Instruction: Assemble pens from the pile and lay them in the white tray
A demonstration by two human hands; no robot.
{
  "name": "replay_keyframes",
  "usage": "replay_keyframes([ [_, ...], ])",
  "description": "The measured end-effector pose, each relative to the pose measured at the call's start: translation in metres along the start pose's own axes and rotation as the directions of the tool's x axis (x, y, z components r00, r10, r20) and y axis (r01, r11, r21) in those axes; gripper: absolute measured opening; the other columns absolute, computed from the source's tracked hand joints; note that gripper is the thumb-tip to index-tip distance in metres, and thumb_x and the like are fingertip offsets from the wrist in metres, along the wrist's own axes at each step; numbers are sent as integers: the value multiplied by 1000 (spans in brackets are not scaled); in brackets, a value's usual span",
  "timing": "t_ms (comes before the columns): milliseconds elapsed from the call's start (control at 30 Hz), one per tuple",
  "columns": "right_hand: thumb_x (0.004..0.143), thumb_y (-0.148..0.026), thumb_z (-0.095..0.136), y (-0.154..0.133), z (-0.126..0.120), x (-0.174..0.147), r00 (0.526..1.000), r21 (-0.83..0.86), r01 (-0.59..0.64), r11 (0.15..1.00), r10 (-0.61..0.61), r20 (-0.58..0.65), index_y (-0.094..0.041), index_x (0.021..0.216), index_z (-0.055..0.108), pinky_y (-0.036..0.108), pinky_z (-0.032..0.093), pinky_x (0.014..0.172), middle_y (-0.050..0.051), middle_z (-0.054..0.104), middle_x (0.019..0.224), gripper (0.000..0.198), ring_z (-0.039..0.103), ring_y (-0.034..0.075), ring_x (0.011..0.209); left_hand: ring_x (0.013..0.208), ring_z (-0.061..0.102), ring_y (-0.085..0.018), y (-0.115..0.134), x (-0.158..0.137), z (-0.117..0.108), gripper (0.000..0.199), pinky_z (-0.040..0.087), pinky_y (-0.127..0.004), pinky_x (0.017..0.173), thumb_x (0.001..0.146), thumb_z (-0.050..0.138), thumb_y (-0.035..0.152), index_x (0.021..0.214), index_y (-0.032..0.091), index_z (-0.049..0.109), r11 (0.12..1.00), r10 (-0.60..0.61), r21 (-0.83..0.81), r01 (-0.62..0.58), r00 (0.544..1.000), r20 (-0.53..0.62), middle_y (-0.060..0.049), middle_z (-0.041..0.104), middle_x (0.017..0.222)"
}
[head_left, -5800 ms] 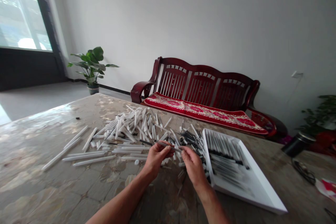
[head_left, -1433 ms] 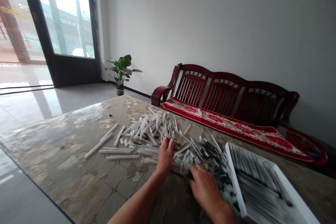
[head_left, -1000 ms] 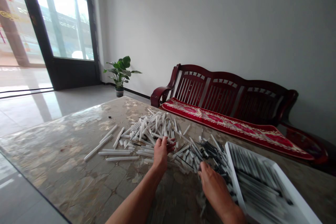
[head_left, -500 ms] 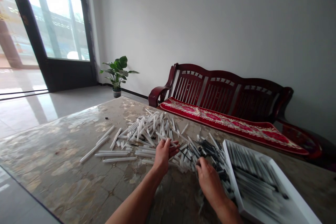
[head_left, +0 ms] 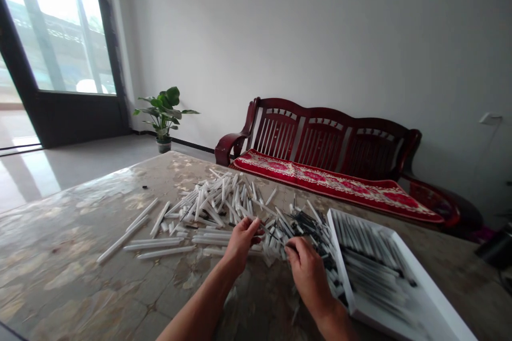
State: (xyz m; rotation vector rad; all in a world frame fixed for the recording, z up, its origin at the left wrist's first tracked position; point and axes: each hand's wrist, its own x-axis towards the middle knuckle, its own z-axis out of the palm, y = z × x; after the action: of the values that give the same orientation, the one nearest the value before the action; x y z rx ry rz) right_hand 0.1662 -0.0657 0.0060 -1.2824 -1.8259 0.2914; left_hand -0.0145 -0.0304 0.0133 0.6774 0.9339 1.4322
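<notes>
My left hand (head_left: 241,245) is closed in a pinch over the right side of a pile of white pen barrels (head_left: 220,194). From its fingertips a thin dark rod (head_left: 269,231) seems to stick out toward the right. My right hand (head_left: 307,264) is closed, thumb against the curled fingers, beside a heap of black and clear pen parts (head_left: 306,221). Whatever it pinches is hidden or too small to name. To its right stands a shallow white box (head_left: 342,261) with rows of clear pens with dark ends (head_left: 368,240) in it.
Several loose white barrels (head_left: 158,242) lie left of the pile on the patterned table (head_left: 100,298). A small black piece (head_left: 144,187) lies farther back. Behind the table are a wooden bench (head_left: 320,133) with a red cover and a potted plant (head_left: 164,112).
The view has turned a little to the right. My left hand's spread fingers have drawn together, and the white barrel across them no longer shows clearly. My right hand stays by the dark parts.
</notes>
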Motion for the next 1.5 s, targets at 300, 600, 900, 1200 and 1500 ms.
replay_keyframes([
  [300, 58, -67, 77, -15, 15, 7, 934, 601, -352, 718, 308, 179, -22, 68, 49, 21, 35, 41, -7, 50, 54, 54, 43, 10, 43, 48, 60, -6, -5, -21, 15, 15, 53, -16, 50, 77, 76, 21, 75, 13, 64, 918, -322, -128, 375, 894, 311, 0, 65, 61],
  [600, 81, -45, 57, 21, -40, 22, 932, 112, -341, 933, 320, 170, -21, 83, 66, 26, 44, 58, 3, 68, 73, 26, 61, 18, 64, 52, 67, -7, 4, -5, 11, 15, 55, -12, 53, 92, 56, 12, 77, 12, 59, 898, -299, -324, 298, 953, 51, -3, 69, 64],
  [900, 76, -20, 54, 24, -62, 13, 886, -412, -149, 899, 306, 348, -23, 78, 71, 26, 41, 75, 4, 74, 86, 18, 67, 20, 85, 50, 67, -8, 3, -6, 12, 13, 55, -13, 52, 91, 55, 8, 79, 13, 54, 891, -310, -335, 308, 949, 47, -4, 70, 64],
  [1200, 68, -11, 53, 29, -70, 6, 842, -431, -69, 900, 284, 459, -23, 77, 72, 24, 39, 71, 2, 73, 83, 24, 66, 18, 83, 50, 66, -8, 6, -8, 14, 13, 56, -14, 52, 91, 56, 8, 78, 13, 54, 894, -312, -332, 302, 950, 24, -4, 69, 62],
  [1500, 81, -9, 53, 18, -52, 2, 856, -525, 78, 848, 213, 471, -20, 86, 66, 26, 41, 74, 5, 68, 93, 18, 66, 21, 90, 56, 69, -10, 3, -8, 14, 13, 56, -15, 52, 90, 58, 8, 78, 13, 54, 890, -310, -346, 297, 951, 20, -3, 68, 64],
])
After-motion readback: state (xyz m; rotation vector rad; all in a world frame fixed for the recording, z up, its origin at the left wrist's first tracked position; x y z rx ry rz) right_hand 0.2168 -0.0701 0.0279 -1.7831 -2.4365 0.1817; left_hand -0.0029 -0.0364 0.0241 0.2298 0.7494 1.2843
